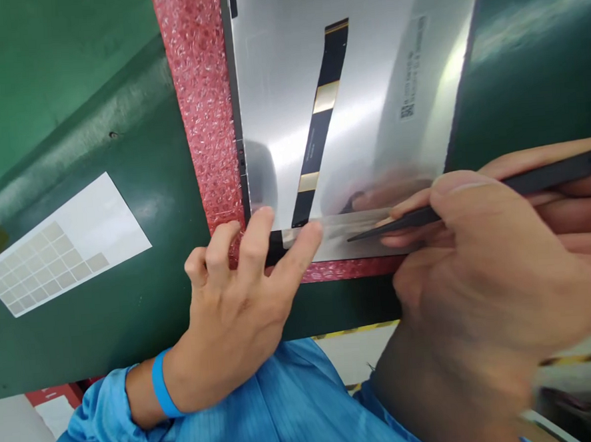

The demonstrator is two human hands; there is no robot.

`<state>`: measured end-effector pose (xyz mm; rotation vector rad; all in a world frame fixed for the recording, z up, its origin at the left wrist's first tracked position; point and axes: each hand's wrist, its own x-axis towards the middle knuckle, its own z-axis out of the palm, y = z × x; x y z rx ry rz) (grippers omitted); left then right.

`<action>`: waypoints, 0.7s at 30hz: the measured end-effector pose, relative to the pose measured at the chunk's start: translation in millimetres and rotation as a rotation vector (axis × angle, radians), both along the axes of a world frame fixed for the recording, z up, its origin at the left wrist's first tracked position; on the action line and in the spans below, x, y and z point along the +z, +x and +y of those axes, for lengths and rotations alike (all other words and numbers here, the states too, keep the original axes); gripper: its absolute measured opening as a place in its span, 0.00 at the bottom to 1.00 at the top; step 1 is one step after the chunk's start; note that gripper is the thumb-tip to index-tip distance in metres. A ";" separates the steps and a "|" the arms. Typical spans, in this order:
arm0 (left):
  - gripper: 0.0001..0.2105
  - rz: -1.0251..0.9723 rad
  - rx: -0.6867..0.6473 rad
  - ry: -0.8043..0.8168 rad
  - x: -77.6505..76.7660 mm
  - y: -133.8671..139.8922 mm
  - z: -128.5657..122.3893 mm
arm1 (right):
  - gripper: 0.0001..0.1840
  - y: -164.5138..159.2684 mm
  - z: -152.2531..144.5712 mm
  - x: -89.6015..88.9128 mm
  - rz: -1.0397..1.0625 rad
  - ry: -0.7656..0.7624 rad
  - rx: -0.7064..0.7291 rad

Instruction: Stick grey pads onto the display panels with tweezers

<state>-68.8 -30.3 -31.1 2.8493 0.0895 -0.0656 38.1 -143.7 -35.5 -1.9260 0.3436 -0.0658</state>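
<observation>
A silvery display panel (276,69) lies back side up, with a black and gold flex cable (317,133) slanting across it. Spread over the panel's near left corner, my left hand (244,284) has its index fingertip close to the cable's lower end and holds nothing. My right hand (498,255) grips black tweezers (410,220), their tip pointing left just over the panel's near edge. Between both hands, a pale translucent strip (350,224) runs along that edge; whether the tweezers touch it I cannot tell.
Pink bubble wrap (199,113) lies under the panel on a green mat (165,302). To the left rests a white sheet with small grey squares (110,219). A printed label (411,74) is on the panel. Yellow-black tape (377,325) shows below the table edge.
</observation>
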 end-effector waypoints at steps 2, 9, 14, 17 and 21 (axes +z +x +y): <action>0.29 0.031 -0.052 0.004 1.9 4.5 1.0 | 0.04 -0.5 0.1 -3.0 -0.029 0.036 -0.005; 0.32 0.087 -0.243 -0.108 -4.4 15.5 33.8 | 0.05 -1.3 -0.8 -10.7 -0.055 0.085 -0.065; 0.24 0.063 -0.368 -0.110 -10.9 19.3 52.2 | 0.05 -0.6 -5.2 -16.9 -0.146 0.124 -0.062; 0.21 0.015 -0.464 -0.099 -11.9 21.0 58.6 | 0.04 -0.5 -8.1 -16.8 -0.154 0.146 -0.032; 0.20 0.004 -0.532 -0.089 -12.3 21.9 60.9 | 0.06 -0.6 -10.9 -15.2 -0.111 0.193 -0.012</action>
